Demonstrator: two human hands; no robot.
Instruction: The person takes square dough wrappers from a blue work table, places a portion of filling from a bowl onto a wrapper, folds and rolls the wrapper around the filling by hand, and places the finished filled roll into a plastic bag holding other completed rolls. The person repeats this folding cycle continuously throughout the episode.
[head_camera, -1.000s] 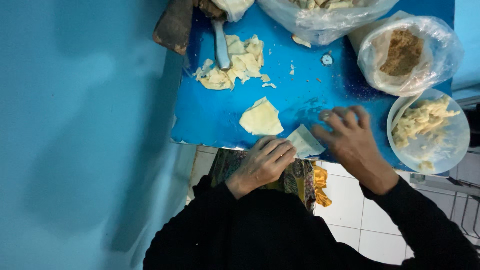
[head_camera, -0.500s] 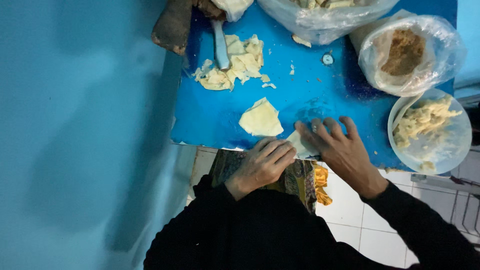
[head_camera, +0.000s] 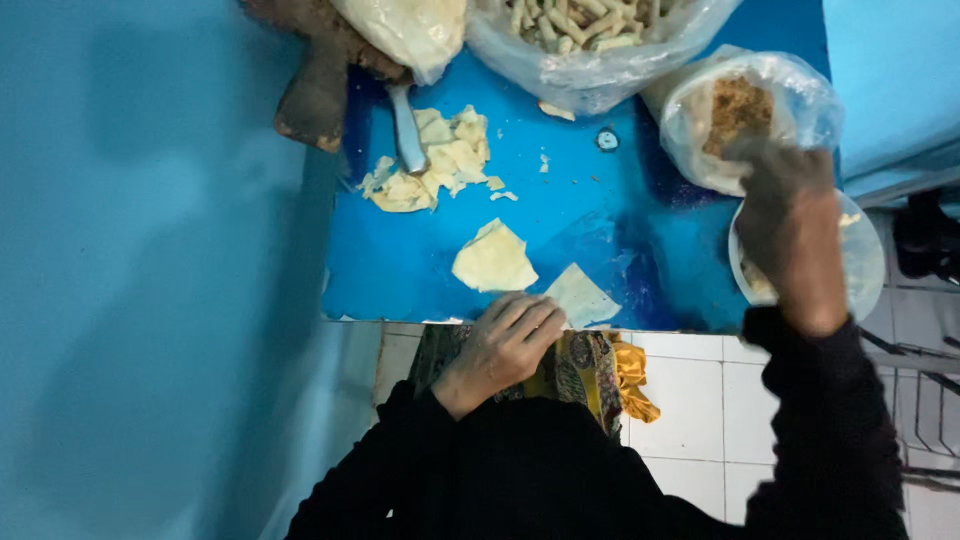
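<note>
**Wrapper pinned, other hand at the filling**

My left hand (head_camera: 505, 340) lies flat at the near edge of the tabletop (head_camera: 600, 200), fingers stretched out and closed on nothing, their tips pressing the near corner of a pale wrapper (head_camera: 582, 296). That wrapper is bare, with no filling on it that I can see, and it sits right at the edge, just above my lap. A second wrapper (head_camera: 493, 258) lies just beside it to the left, also plain.

My right hand (head_camera: 790, 215) is out over the white bowl (head_camera: 865, 270) at the right edge and is blurred; I cannot tell how far its grip is open or whether it holds anything. Just past it stands a bag of brown filling (head_camera: 745, 105).

Farther off, a heap of torn wrapper pieces (head_camera: 430, 165) lies near a pale tool handle (head_camera: 405, 125). At the far edge a big bag of finished rolls (head_camera: 590, 30) looks well filled, so I judge much of the rolling done, while the two flat wrappers remain to be filled and rolled.

Open room is the blue middle of the tabletop, between the wrappers and the bags. The left is shut in by a blue wall (head_camera: 150, 270), and the right edge is crowded with bowl and bag.
</note>
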